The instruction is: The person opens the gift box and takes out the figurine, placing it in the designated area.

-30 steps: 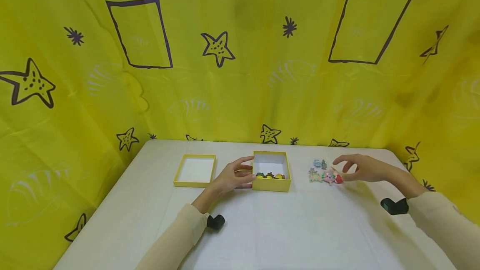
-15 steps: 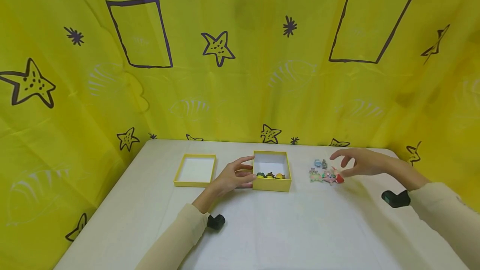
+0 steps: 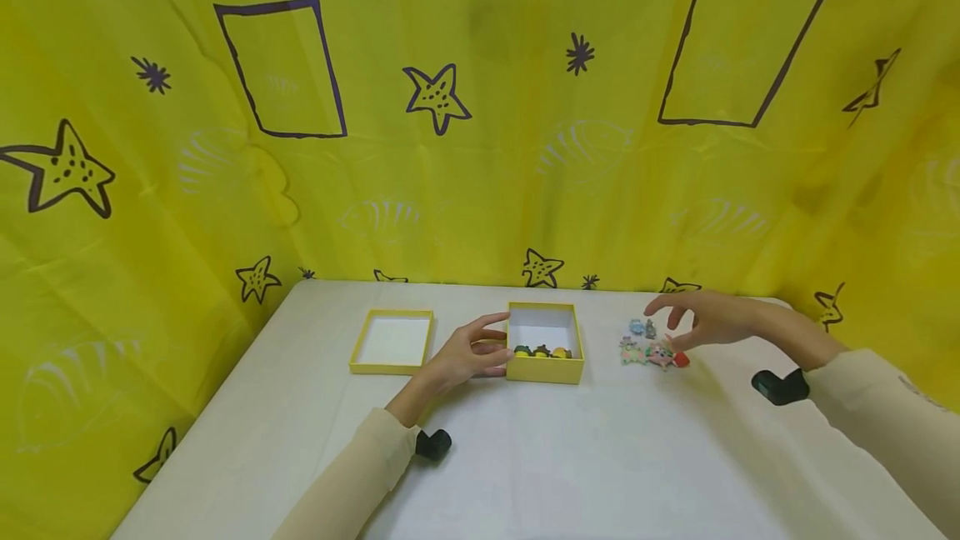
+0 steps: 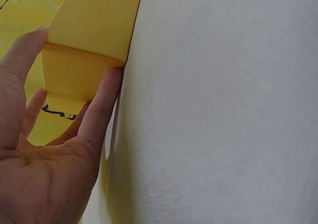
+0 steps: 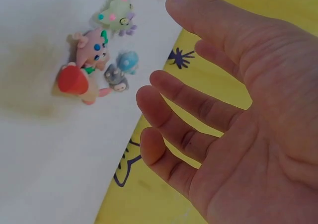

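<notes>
Yellow card-like box stands upright on the white-covered table, open side up, white inside. Three small figures with green, brown and yellow tops sit in a row inside it, along the near wall.

Left hand: positioned at the left side of the box. Fingers are spread and relaxed; fingertips touch the outer wall without closing around it.

Right hand: positioned above the right-hand group of figures. Thumb and fingers are apart, lightly bent, with nothing between them.

Right-hand group, loose on the table, well apart from the box: blue figure and grey figure at the far side; pale green figure, pink figure and red-topped figure at the near side.

Shallow yellow-rimmed lid: left of the left hand, white interior facing up. Yellow curtain with dark starfish outlines: behind the table.
</notes>
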### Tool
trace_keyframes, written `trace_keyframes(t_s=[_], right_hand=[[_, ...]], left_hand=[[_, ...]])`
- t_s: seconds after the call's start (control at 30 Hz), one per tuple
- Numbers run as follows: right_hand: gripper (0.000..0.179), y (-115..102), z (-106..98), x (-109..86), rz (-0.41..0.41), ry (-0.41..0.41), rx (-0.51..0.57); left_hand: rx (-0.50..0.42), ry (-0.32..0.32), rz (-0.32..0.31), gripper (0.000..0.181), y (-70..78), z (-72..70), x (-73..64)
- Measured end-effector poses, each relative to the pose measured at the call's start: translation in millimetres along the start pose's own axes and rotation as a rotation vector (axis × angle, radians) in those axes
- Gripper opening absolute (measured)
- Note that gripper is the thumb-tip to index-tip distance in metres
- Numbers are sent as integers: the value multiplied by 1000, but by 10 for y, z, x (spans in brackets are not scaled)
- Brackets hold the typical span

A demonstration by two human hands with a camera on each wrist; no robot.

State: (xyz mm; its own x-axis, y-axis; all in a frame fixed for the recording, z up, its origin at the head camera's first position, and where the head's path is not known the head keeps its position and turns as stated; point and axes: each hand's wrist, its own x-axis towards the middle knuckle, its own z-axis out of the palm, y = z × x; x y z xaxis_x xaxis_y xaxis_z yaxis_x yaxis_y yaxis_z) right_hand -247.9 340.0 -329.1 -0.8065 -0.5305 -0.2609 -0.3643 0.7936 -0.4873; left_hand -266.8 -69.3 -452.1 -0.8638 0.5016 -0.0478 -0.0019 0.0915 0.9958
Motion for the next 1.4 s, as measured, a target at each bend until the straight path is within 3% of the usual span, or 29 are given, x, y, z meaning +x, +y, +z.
trace_keyframes(t_s=[0.7,1.4], right_hand=[[58,-492,-177,225,-70,-15,-67],[56,-784,-72,570,-165,-16,-103]], left_hand=[[-4,-3,-2,73,-15,-2,20],[5,9,-8,72,6,13,11]])
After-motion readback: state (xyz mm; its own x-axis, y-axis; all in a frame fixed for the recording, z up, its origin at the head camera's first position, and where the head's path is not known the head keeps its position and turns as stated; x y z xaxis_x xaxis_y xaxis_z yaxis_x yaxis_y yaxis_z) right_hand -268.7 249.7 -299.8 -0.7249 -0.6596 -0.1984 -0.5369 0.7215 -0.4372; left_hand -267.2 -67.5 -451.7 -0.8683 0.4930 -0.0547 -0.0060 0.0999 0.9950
